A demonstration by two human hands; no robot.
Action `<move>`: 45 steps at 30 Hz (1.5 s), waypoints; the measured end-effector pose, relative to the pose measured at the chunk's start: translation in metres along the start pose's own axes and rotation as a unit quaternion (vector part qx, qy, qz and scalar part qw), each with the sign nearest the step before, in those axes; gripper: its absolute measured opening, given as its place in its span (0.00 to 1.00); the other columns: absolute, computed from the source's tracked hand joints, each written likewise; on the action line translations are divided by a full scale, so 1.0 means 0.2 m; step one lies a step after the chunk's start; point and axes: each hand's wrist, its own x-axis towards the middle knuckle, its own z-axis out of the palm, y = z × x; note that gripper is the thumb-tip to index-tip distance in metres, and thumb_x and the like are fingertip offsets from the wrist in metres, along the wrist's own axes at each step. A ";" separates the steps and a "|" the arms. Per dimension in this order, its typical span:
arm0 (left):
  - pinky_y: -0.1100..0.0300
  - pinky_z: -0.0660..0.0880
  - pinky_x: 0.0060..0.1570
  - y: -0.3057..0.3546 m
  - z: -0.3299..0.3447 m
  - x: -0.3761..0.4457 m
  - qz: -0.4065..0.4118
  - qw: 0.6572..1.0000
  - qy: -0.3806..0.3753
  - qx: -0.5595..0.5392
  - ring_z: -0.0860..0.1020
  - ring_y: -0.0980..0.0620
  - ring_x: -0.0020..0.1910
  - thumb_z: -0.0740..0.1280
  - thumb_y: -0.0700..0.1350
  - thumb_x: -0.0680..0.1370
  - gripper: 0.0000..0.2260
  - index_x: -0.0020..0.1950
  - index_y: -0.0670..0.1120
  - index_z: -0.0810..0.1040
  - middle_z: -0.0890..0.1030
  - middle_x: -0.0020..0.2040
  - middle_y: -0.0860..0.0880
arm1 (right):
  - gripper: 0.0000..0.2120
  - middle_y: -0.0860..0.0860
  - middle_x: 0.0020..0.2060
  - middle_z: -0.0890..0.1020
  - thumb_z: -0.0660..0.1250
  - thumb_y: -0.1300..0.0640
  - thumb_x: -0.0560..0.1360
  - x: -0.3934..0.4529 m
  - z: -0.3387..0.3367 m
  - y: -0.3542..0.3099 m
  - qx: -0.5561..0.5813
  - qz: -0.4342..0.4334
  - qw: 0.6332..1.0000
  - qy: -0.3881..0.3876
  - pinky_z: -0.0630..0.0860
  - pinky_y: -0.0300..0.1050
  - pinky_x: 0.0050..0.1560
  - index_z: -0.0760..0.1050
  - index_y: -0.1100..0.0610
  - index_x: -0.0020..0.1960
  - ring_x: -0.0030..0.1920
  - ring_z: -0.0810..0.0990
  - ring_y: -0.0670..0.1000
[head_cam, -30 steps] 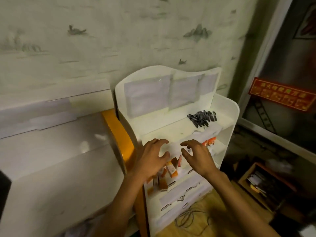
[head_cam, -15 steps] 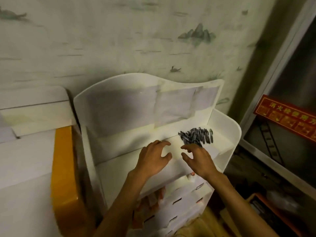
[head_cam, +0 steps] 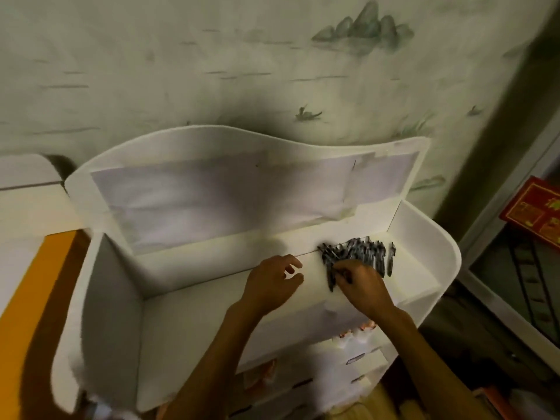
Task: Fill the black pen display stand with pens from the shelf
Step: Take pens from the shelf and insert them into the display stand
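Since a moment ago both hands have reached the shelf [head_cam: 188,286]: right hand [head_cam: 360,286] pinches pens [head_cam: 357,257] from the centre-right pile to gather them, left hand [head_cam: 272,283] hovers loosely curled, empty.

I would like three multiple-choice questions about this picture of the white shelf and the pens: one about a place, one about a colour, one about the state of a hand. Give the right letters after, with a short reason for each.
1. Where on the top shelf does the pile of pens lie?
A. at the left end
B. at the right end
C. in the middle

2. What colour do the pens mostly show?
A. orange
B. white
C. black

3. What is the right hand doing?
A. pinching a pen at the pile
B. resting flat on the wall
C. hanging at the person's side

Answers:
1 B: the pile of pens lies near the right side wall of the white shelf.
2 C: the pens look black against the white board.
3 A: the right hand has fingers curled round a pen at the pile's near edge, while the left hand hovers beside it, holding nothing.
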 end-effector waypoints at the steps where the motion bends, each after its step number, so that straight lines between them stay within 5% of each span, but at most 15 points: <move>1: 0.57 0.78 0.49 0.02 0.04 0.04 -0.010 1.000 -0.003 -0.001 0.77 0.61 0.47 0.66 0.58 0.77 0.09 0.56 0.61 0.78 0.80 0.51 0.59 | 0.07 0.49 0.42 0.84 0.67 0.62 0.76 0.03 -0.01 0.05 0.010 -0.005 1.000 -0.007 0.77 0.44 0.39 0.82 0.54 0.48 0.38 0.80 0.48; 6: 0.62 0.75 0.44 0.12 0.28 0.25 -0.091 0.996 0.000 -0.007 0.78 0.61 0.45 0.68 0.58 0.76 0.09 0.55 0.60 0.80 0.81 0.50 0.60 | 0.09 0.49 0.48 0.83 0.67 0.61 0.78 0.21 -0.06 0.32 0.036 -0.033 0.998 -0.045 0.67 0.26 0.42 0.81 0.54 0.56 0.42 0.77 0.42; 12: 0.59 0.72 0.44 0.18 0.53 0.45 -0.211 0.976 0.040 0.026 0.77 0.55 0.44 0.67 0.58 0.76 0.09 0.52 0.56 0.81 0.81 0.49 0.54 | 0.08 0.53 0.48 0.84 0.66 0.60 0.78 0.37 -0.12 0.56 0.060 -0.048 0.995 -0.066 0.78 0.42 0.47 0.82 0.56 0.56 0.44 0.80 0.48; 15: 0.59 0.72 0.45 0.19 0.63 0.51 -0.260 0.964 0.042 0.025 0.80 0.50 0.48 0.66 0.57 0.76 0.12 0.52 0.51 0.82 0.81 0.48 0.52 | 0.07 0.52 0.46 0.84 0.66 0.60 0.78 0.41 -0.13 0.63 0.074 -0.062 0.993 -0.067 0.77 0.41 0.44 0.82 0.56 0.53 0.43 0.80 0.48; 19: 0.56 0.78 0.42 0.21 0.74 0.57 -0.289 0.956 0.045 0.022 0.78 0.52 0.37 0.65 0.56 0.76 0.14 0.46 0.47 0.83 0.82 0.41 0.49 | 0.10 0.51 0.50 0.82 0.66 0.59 0.79 0.44 -0.13 0.73 0.084 -0.065 0.991 -0.086 0.75 0.40 0.48 0.81 0.54 0.58 0.47 0.79 0.49; 26: 0.48 0.72 0.59 0.30 0.92 0.67 -0.151 0.977 0.021 0.149 0.72 0.44 0.61 0.65 0.61 0.76 0.23 0.67 0.51 0.72 0.72 0.65 0.47 | 0.13 0.52 0.55 0.81 0.65 0.58 0.80 0.49 -0.15 0.86 0.066 -0.070 0.990 -0.100 0.75 0.41 0.52 0.79 0.55 0.63 0.51 0.79 0.50; 33: 0.43 0.64 0.69 0.35 1.01 0.74 -0.160 0.956 -0.022 0.246 0.64 0.40 0.72 0.60 0.57 0.80 0.25 0.75 0.47 0.64 0.62 0.76 0.41 | 0.12 0.51 0.58 0.81 0.65 0.57 0.80 0.52 -0.16 0.92 0.068 -0.074 0.990 -0.103 0.76 0.43 0.56 0.78 0.52 0.63 0.53 0.79 0.49; 40: 0.46 0.66 0.66 0.38 1.01 0.82 -0.177 0.939 -0.049 0.291 0.69 0.41 0.68 0.59 0.57 0.80 0.26 0.72 0.42 0.66 0.70 0.71 0.41 | 0.12 0.50 0.56 0.81 0.66 0.58 0.79 0.54 -0.17 0.98 0.068 -0.072 0.991 -0.091 0.71 0.34 0.52 0.79 0.52 0.62 0.52 0.78 0.46; 45: 0.50 0.71 0.56 0.39 0.99 0.85 -0.131 0.916 -0.103 0.364 0.75 0.42 0.60 0.62 0.49 0.81 0.16 0.64 0.43 0.74 0.74 0.64 0.42 | 0.12 0.49 0.56 0.81 0.66 0.56 0.79 0.56 -0.17 1.01 0.055 -0.071 0.992 -0.085 0.68 0.30 0.50 0.78 0.52 0.62 0.49 0.74 0.41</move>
